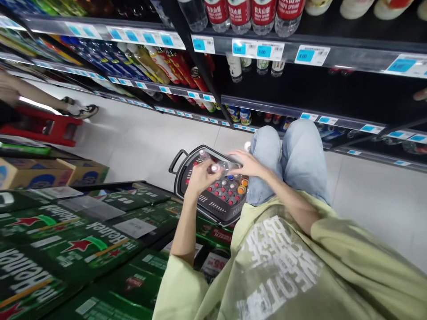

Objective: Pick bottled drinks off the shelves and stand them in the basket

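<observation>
My left hand is closed round a clear plastic bottle with a whitish cap, held tilted over a dark shopping basket. My right hand is at the bottle's other end, its thumb and fingers apart; I cannot tell whether they touch it. Another clear bottle shows just beyond my left hand. In the basket stand several small bottles with red caps, some with orange caps, and one with a blue cap. The basket's black handle sticks out to the left.
Shelves of drinks with price tags run ahead of my knees. Stacked green beer cartons lie close on my left. Cardboard boxes stand behind them. At far left are a person's leg and a red basket.
</observation>
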A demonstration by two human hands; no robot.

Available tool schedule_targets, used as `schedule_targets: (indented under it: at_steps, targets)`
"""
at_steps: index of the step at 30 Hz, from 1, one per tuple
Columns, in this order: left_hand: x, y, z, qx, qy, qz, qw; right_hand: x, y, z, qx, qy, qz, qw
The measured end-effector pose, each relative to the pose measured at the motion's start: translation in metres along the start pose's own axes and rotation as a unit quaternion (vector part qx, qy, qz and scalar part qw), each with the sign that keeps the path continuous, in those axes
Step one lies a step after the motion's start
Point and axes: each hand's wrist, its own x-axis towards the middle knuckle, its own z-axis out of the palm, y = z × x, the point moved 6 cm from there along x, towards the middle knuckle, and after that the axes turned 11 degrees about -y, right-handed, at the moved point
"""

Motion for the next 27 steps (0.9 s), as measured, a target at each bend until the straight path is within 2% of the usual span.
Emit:
schedule_targets:
  at_steps: [2,4,8,13,19,27]
  targets:
    - [0.003,-0.020,-0.004,-0.002,0.029,-0.042,0.999,-0.008,0.021,-0.022,-0.054,0.039,0.060,0.996]
    - [0.008,-0.039,-0.004,0.013,0.033,-0.065,0.997,-0.017,0.033,-0.036,-0.061,0.082,0.087,0.991]
    - [0.024,-0.078,0.008,0.053,0.012,-0.088,0.995,-0.023,0.033,-0.039,-0.038,0.117,0.076,0.990]
    - [0.041,-0.117,0.039,0.075,-0.031,-0.126,0.989,-0.027,0.032,-0.044,0.018,0.145,0.078,0.986]
    - [0.042,-0.133,0.086,0.029,-0.050,-0.158,0.986,-0.033,0.034,-0.053,0.030,0.155,0.083,0.984]
    - [0.034,-0.137,0.152,-0.011,-0.090,-0.166,0.982,-0.036,0.036,-0.055,0.037,0.162,0.093,0.982]
